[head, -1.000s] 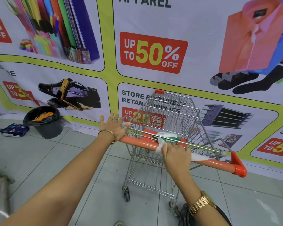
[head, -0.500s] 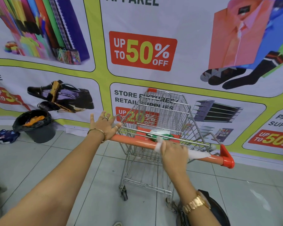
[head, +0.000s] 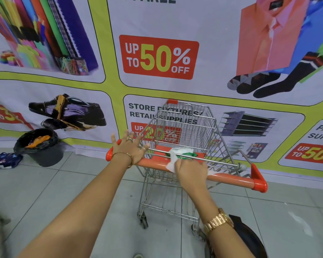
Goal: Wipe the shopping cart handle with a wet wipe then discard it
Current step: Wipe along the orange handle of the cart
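Grey tiled floor (head: pixel 67 185) (sale banner (head: pixel 158 56) behind) under the cart (head: pixel 185 127).

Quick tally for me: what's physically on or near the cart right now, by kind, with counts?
Shopping cart: 1
Wet wipe, under the right hand on the orange handle: 1
Wipes pack, green and white, in the cart seat: 1
Bin with black liner: 1
Dark blue bundle on the floor: 1
Total: 5
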